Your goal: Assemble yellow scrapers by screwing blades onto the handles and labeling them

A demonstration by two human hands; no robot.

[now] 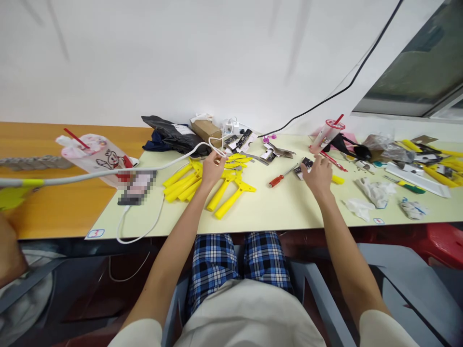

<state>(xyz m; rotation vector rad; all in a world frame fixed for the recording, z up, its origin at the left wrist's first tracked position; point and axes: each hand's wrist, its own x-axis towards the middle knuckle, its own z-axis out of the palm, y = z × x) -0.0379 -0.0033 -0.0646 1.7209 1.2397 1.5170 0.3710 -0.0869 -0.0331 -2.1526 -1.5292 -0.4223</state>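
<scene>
My left hand [212, 169] is above the pile of yellow scraper-like handles [184, 185], fingers pinched together. A white cable [173, 161] runs up to its fingertips; whatever they hold is too small to make out. Two yellow T-shaped handles [226, 200] lie just right of that wrist. My right hand [319, 174] is open, its fingers spread over a black-and-white card [304, 168]. A yellow handle end [337, 180] shows beside this hand, the rest hidden beneath it. Between my hands lies a screwdriver [277, 181] with a red handle.
Drink cups stand left [104, 156] and right [327, 136]. A phone [139, 187] lies at left with its cable. Crumpled tissues [376, 192], a green-handled tool [410, 186] and more yellow tools [439, 173] are at right. Another person's arm [9, 250] shows at far left.
</scene>
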